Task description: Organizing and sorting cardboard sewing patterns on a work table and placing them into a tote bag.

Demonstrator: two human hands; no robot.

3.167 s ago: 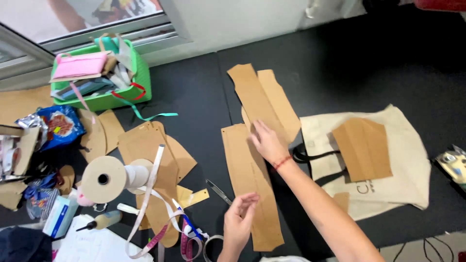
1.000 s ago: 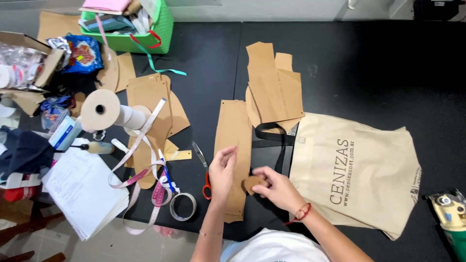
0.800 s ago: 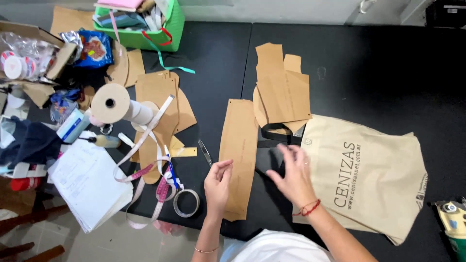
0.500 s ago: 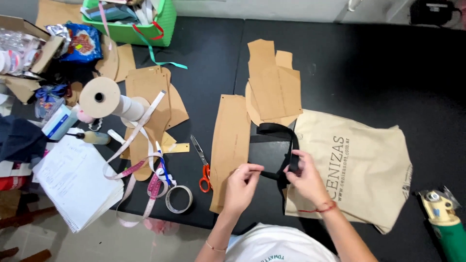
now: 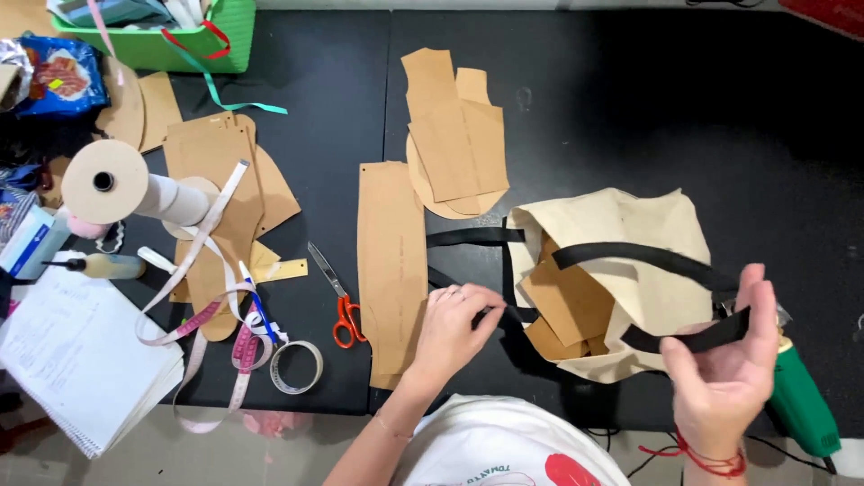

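At nine o'clock, a spool (image 5: 106, 183) standing by a paper pad (image 5: 76, 355), with a measuring tape (image 5: 209, 310) trailing toward seven. Near centre, orange-handled scissors (image 5: 339, 304) just beside a long cardboard pattern piece (image 5: 391, 265) on the black table (image 5: 630, 99). At six o'clock, left hand (image 5: 453, 324) pinching one black strap (image 5: 468, 237) against the table, fingers closed on it. At four o'clock, a beige tote bag (image 5: 630, 243) lying open with cardboard pieces (image 5: 567, 301) inside. At five o'clock, right hand (image 5: 733, 369) raised palm-up, fingers curled around the other black strap (image 5: 688, 337), beside a green tool (image 5: 801, 409).
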